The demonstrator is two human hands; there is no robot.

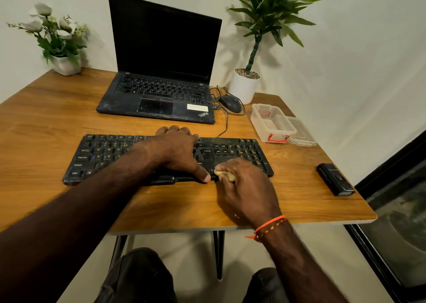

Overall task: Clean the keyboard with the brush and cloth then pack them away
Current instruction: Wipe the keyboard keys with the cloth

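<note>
The left hand (pixel 177 150) lies flat, fingers relaxed, steadying the black full-size keyboard (pixel 232 152) on the wooden table (pixel 46 122). The right hand (pixel 244 185) pinches a small yellowish cloth (pixel 224 174) at the front edge. Better to wipe with short, light strokes, so no keys lift.

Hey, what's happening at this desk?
A person is cleaning a black keyboard on a wooden table. The left hand lies across the keys, steadying it, while the right hand pinches a small yellowish cloth against the keyboard's front edge. A black brush lies untouched to the right. A clear box sits open with its lid beside it, so nothing is packed yet.
</note>
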